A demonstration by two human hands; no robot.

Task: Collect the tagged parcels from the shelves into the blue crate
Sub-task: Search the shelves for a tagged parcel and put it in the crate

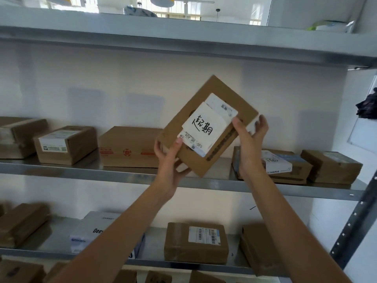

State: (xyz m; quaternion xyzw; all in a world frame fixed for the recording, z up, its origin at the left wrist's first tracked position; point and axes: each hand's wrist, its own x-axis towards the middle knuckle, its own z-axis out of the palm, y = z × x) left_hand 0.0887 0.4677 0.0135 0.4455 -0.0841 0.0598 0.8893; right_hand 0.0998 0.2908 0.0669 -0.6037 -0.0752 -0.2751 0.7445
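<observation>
A flat brown cardboard parcel (pixel 226 103) is held tilted in the air in front of the middle shelf (pixel 126 176). On its face is a white handwritten tag (pixel 206 124) over a printed shipping label. My left hand (pixel 170 160) grips the parcel's lower left corner, thumb on the label's edge. My right hand (pixel 252 137) holds its right edge, thumb on the front and fingers behind. No blue crate is in view.
Several brown parcels (pixel 65 145) stand along the middle shelf, two more (pixel 285 166) to the right behind my right arm. The lower shelf (pixel 155 260) carries a labelled parcel (pixel 196 243) and a white box (pixel 91 231). A dark metal upright (pixel 355 221) stands at right.
</observation>
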